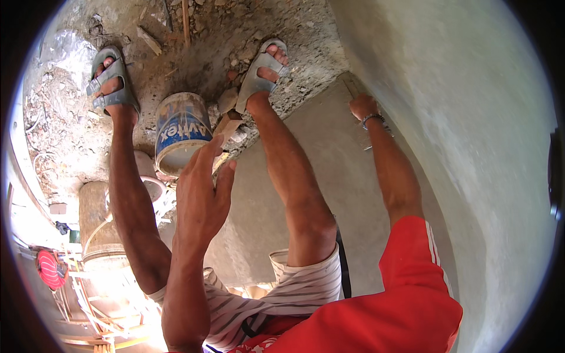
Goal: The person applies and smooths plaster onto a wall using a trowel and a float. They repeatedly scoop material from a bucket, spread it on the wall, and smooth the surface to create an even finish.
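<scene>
My right hand (364, 107) is closed around a tool that looks like a plastering trowel (351, 86). My arm and fist cover most of it; a thin metal edge shows ahead of the fist and beside the wrist. It lies against the smooth grey plastered surface (306, 141), by the corner with the curved pale wall (435, 76). My left hand (203, 191) is raised in the middle of the view, fingers stretched out and thumb apart, with nothing in it. Just beyond its fingertips stands a white bucket with a blue label (183, 126), stained with dried mortar.
My sandalled feet (265, 67) stand on rough ground (194, 65) strewn with rubble and wood scraps. A wood block (228, 125) lies beside the labelled bucket. To the left are a large dirty bucket (97, 217) and a smaller pail (145, 166). Wooden strips (94, 317) lie lower left.
</scene>
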A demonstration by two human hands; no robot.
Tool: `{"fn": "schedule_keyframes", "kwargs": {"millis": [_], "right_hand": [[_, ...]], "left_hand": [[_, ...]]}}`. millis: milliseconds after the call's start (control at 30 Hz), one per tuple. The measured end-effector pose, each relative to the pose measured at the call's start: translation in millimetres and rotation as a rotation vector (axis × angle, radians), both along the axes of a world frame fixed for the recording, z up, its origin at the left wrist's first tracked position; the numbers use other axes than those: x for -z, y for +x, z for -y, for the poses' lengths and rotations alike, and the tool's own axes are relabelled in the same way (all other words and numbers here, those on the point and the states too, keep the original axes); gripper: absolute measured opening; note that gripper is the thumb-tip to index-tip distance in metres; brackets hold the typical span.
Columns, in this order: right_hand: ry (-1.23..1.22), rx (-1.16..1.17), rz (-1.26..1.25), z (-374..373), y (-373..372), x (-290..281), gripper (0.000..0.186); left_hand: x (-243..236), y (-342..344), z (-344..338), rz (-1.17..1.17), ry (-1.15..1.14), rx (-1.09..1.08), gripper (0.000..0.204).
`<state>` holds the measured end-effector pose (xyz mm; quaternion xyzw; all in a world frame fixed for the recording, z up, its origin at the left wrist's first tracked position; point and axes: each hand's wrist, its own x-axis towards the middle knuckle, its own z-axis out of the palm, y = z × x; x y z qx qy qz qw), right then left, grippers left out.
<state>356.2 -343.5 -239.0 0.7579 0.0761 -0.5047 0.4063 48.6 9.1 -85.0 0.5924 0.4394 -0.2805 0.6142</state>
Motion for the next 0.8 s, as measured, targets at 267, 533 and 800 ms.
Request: {"fn": "schedule_keyframes", "kwargs": {"millis": [267, 533, 800], "right_hand": [[0.008, -0.086, -0.027, -4, 12, -22, 0.036], [-0.151, -0.039, -0.042, -1, 28, -90, 0.037], [-0.090, -0.161, -0.043, 18, 29, -204, 0.044]], "left_hand": [[2, -1, 4, 0.043, 0.021, -0.082, 0.038], [1, -2, 2, 0.093, 0.018, -0.128, 0.038], [-2, 3, -4, 0.171, 0.004, -0.193, 0.036]]}}
